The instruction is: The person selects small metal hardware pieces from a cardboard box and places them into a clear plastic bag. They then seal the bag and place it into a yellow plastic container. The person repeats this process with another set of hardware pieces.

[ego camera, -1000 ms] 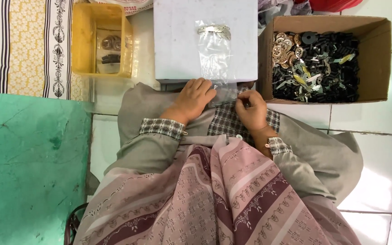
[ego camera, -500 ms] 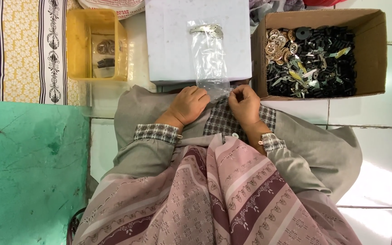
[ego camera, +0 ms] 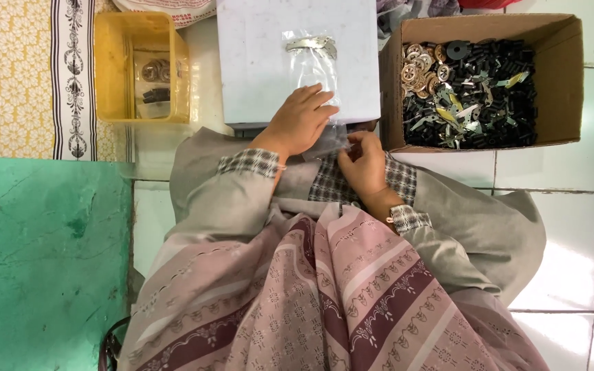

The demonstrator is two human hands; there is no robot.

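Green mat (ego camera: pixel 42 268): I see it far left of the white box, below a yellow patterned cloth (ego camera: pixel 25 75).
Yellow bin (ego camera: pixel 140 67): just left of the white box, an open plastic tub with a few round metal parts and dark pieces inside.
White box (ego camera: pixel 262 62): my landmark, top centre, flat pale lid facing up.
Clear plastic bag (ego camera: pixel 314 72): lies on the white box's lid, running from a silvery metal piece at its far end down to the near edge, where both hands meet it.
Left hand (ego camera: pixel 300 122): lies palm down on the white box's near edge, fingers spread and lightly curved, pressing on the bag.
Right hand (ego camera: pixel 360 163): just below the white box's near edge, fingers curled in, thumb and fingertips pinched at the bag's lower corner; I cannot tell how firm the hold is.
Cardboard box (ego camera: pixel 562 75): right of the white box, open, holding black plastic pieces, brassy discs and thin metal blades.
Tiled floor (ego camera: pixel 586 240): white, below the cardboard box.
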